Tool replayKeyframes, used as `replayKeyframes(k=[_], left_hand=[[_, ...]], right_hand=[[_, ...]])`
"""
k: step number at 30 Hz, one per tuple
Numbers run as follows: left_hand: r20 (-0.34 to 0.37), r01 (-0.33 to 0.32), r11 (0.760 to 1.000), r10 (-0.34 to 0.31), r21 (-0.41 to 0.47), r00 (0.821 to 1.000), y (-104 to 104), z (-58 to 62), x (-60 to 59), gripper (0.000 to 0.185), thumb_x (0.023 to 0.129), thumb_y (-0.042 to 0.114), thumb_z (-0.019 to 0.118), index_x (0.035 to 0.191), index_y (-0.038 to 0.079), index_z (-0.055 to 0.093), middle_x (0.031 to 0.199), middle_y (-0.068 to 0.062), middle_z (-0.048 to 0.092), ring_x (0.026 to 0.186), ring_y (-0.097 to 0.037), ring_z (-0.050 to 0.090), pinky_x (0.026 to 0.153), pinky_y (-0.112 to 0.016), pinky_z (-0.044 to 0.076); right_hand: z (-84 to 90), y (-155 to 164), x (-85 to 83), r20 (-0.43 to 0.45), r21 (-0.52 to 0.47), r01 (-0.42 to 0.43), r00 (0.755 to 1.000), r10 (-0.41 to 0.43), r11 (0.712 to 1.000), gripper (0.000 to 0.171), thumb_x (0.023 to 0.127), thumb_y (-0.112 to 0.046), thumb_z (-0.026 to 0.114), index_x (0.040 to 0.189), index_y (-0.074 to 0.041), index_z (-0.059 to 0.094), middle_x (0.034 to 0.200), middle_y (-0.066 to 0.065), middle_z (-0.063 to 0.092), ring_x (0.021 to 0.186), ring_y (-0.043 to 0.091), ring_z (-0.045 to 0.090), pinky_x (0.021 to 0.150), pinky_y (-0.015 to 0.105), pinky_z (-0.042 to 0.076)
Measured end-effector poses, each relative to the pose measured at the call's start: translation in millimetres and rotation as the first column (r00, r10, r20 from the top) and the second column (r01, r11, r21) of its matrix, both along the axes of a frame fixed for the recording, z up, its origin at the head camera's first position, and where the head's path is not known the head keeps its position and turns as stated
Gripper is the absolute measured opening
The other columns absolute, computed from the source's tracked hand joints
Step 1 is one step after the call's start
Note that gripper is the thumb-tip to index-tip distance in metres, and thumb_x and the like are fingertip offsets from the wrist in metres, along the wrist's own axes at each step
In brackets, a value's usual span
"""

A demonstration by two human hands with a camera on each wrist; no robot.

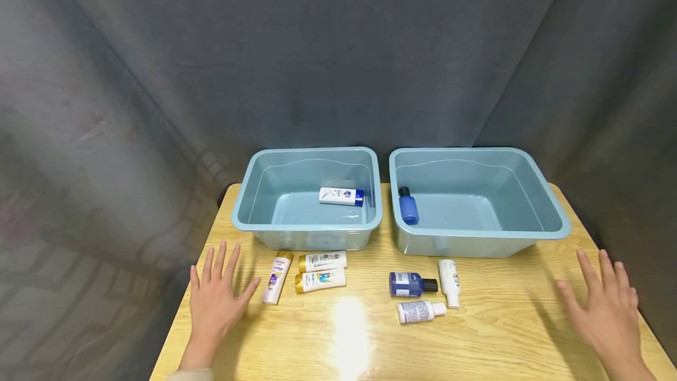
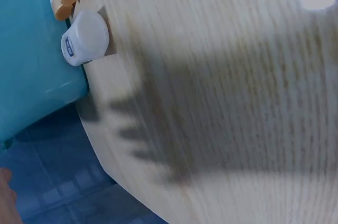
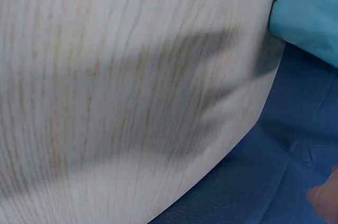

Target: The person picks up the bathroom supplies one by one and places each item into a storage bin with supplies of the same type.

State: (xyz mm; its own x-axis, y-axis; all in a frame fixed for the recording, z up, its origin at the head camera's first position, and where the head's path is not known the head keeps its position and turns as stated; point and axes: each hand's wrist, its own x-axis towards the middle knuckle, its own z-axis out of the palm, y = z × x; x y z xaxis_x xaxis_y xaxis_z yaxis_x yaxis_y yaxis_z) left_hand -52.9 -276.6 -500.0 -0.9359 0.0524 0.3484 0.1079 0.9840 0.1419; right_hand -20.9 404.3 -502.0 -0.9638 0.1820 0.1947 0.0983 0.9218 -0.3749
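My left hand (image 1: 215,304) is spread over the table's left side, fingers straight, holding nothing. Nearest to it lies a white tube with a gold cap (image 1: 277,278), just right of the thumb. My right hand (image 1: 607,310) hovers over the right side with fingers extended and nothing in it. Two more gold-capped bottles (image 1: 324,261) (image 1: 321,280) lie side by side in front of the left bin. Right of centre are a dark blue bottle with a black cap (image 1: 406,284), a clear bottle with a white cap (image 1: 415,312) and a white tube (image 1: 449,283).
Two light blue bins stand at the back. The left bin (image 1: 307,227) contains a white bottle with a blue cap (image 1: 338,196); the right bin (image 1: 481,233) contains a blue bottle with a black cap (image 1: 408,209). Grey cloth (image 1: 338,57) hangs behind the wooden table (image 1: 296,346).
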Motion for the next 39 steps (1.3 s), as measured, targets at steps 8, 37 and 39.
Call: replayKeyframes(k=[8,37,39], left_hand=[[-0.009,0.002,1.0,-0.001,0.013,1.0,-0.5,-6.2,3.5,0.085,0.088,0.073,0.048,0.152,0.017,0.039,0.159,-0.015,0.029,0.146,-0.038,0.021,0.114,-0.064,0.008],[-0.126,0.071,0.9,-0.018,0.431,0.992,13.9,8.2,-21.4,0.083,0.087,0.024,0.067,0.159,0.019,0.026,0.164,-0.004,0.019,0.147,-0.035,0.021,0.103,-0.067,0.028],[-0.142,0.088,0.865,-0.02,0.494,0.99,14.1,10.8,-27.0,0.081,0.088,0.018,0.066,0.158,0.018,0.027,0.164,-0.005,0.02,0.147,-0.033,0.021,0.103,-0.068,0.028]], right_hand=[[5.2,-2.2,-1.2,-0.054,-0.001,-0.023,0.998,0.023,1.0,0.071,0.104,-0.045,0.042,0.16,-0.015,0.01,0.164,0.018,-0.005,0.149,0.041,-0.011,0.111,0.07,-0.005],[-6.1,-13.3,8.6,-0.09,-0.079,-0.069,0.994,0.062,0.994,0.065,0.105,-0.031,0.045,0.16,-0.015,0.014,0.165,0.018,0.0,0.149,0.043,-0.002,0.116,0.06,-0.005],[-7.4,-15.0,9.2,-0.086,-0.082,-0.068,0.994,0.061,0.994,0.065,0.105,-0.031,0.044,0.16,-0.016,0.013,0.165,0.017,-0.001,0.149,0.042,-0.003,0.116,0.06,-0.005]])
